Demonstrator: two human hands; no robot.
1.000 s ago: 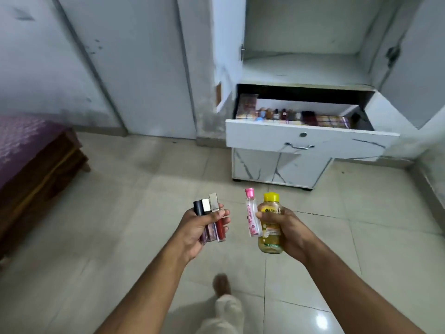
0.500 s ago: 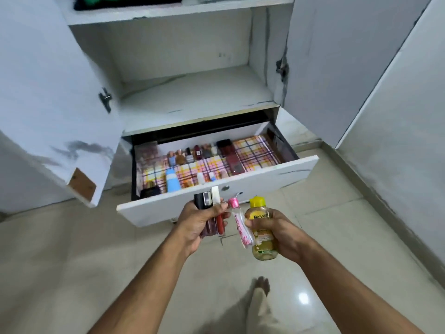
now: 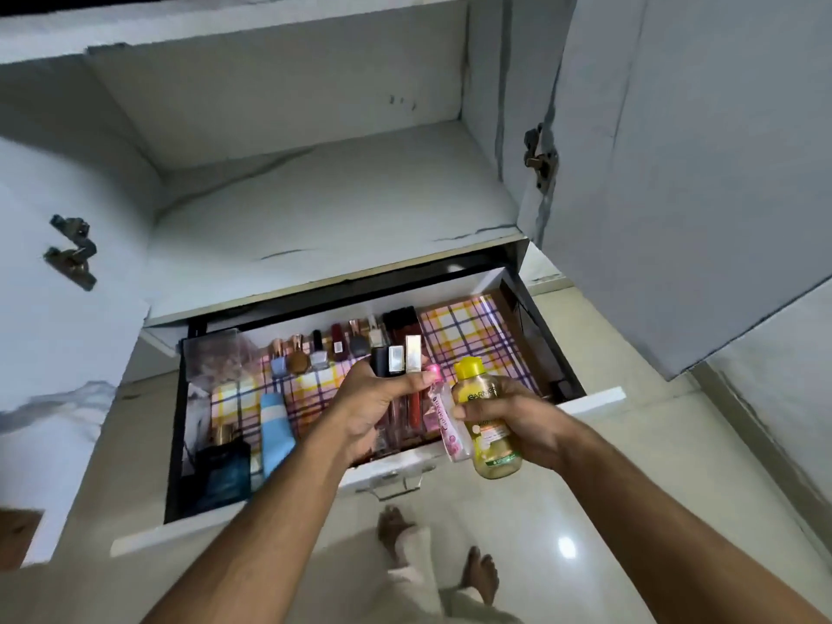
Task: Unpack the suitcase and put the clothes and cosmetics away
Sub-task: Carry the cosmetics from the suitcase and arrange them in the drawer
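My left hand (image 3: 369, 407) grips a bunch of three lip gloss tubes (image 3: 403, 367) with black, silver and gold caps. My right hand (image 3: 517, 421) holds a yellow-capped bottle (image 3: 488, 425) of clear yellow liquid together with a slim pink-capped tube (image 3: 443, 416). Both hands hover over the front half of the open white drawer (image 3: 148, 533), which is lined with plaid paper (image 3: 468, 335). A row of nail polish bottles (image 3: 319, 351) stands along the drawer's back. A blue tube (image 3: 275, 427) and a dark blue perfume bottle (image 3: 223, 470) lie at its left.
Above the drawer is a bare white wardrobe shelf (image 3: 324, 213). Open wardrobe doors stand at the left (image 3: 58, 317) and right (image 3: 693, 173). A clear plastic box (image 3: 216, 358) sits in the drawer's back left corner. My bare feet (image 3: 481, 574) are on the glossy tiled floor.
I have walked up to the wardrobe, so the drawer is now right under my hands. Both hands keep the same hold on the cosmetics and have moved over the drawer.
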